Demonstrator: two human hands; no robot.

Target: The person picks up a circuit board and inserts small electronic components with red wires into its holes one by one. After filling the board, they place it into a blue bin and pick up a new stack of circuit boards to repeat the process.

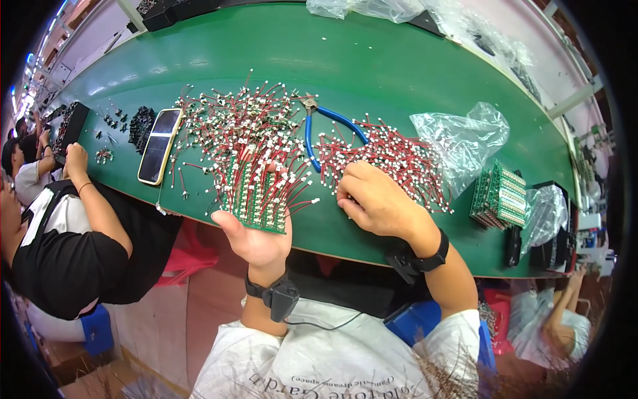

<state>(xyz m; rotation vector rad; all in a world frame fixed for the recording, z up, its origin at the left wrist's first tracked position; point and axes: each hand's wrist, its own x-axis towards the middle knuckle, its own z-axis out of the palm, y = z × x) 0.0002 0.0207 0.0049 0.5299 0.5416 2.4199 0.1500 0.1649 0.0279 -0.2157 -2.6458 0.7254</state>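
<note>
My left hand (260, 247) is palm up under a green circuit board panel (267, 222), gripping it near the table's front edge. Rows of small pale parts run along the panel, and red wires with white plugs lie over it. Over the front of a pile of red wires with white connectors (405, 159), my right hand (377, 199) is closed with its fingers curled. Whatever it pinches, if anything, is hidden. Beyond my left hand spreads a heap of small boards with red wires (242, 130). Blue-handled cutters (309, 136) lie between the two piles.
A phone (159, 147) lies left of the heap, beside a dark pile of small parts (141, 126). To the right are a clear plastic bag (465, 143), stacked green panels (502, 196) and a black box (561, 229). A co-worker (80, 246) sits at the left.
</note>
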